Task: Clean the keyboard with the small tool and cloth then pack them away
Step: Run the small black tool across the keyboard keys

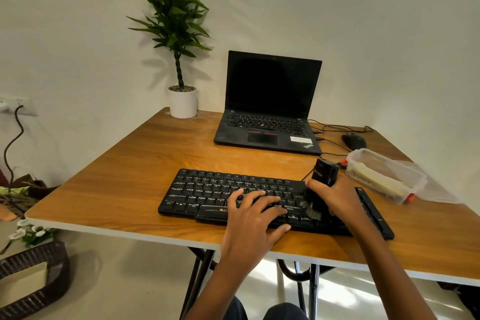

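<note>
Black keyboard [207, 189] under our left hand [255, 212], fingers straight and spread; our right hand [337, 197] grips the small tool [324, 171], fingers curled.

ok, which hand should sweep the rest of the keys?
Right. The right hand grips the black brush, bristles down on the right-side keys of the keyboard. The left hand lies flat on the middle keys, holding nothing; it can steady the keyboard.
</note>
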The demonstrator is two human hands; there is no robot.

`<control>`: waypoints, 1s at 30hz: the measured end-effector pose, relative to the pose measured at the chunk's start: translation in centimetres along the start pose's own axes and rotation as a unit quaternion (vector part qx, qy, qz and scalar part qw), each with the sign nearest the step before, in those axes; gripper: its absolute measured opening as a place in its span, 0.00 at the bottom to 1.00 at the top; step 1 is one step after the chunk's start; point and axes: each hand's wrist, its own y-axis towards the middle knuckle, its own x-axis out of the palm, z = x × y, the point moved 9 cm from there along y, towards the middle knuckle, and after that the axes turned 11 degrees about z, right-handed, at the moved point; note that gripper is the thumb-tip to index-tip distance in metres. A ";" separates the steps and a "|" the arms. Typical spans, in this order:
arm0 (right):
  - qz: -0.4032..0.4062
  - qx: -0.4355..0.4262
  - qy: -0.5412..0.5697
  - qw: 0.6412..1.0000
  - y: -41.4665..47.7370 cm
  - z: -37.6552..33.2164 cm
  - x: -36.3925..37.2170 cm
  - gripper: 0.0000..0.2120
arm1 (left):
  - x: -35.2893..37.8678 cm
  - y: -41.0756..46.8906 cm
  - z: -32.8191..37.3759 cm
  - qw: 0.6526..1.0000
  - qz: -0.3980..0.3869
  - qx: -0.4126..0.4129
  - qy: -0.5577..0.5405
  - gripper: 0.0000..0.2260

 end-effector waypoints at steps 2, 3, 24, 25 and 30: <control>0.046 -0.006 -0.002 0.999 0.0 -0.2 -0.3 0.06 | 0.0 0.0 0.0 1.000 0.000 -0.001 0.000 0.15; 0.067 -0.005 0.010 0.998 -0.3 -0.3 -0.4 0.07 | 0.0 0.0 0.0 1.000 0.000 -0.001 -0.001 0.15; 0.090 -0.003 -0.007 0.996 -5.7 -0.2 -1.6 0.06 | -0.1 0.1 -0.1 1.000 -0.008 -0.003 0.006 0.17; 0.072 0.009 -0.007 0.997 -5.1 -0.2 -1.5 0.06 | -0.1 0.1 -0.1 1.000 -0.007 -0.003 0.004 0.16; 0.088 0.012 -0.035 0.995 -0.5 -0.4 0.2 0.08 | -0.3 0.2 0.0 1.000 -0.004 -0.001 -0.008 0.15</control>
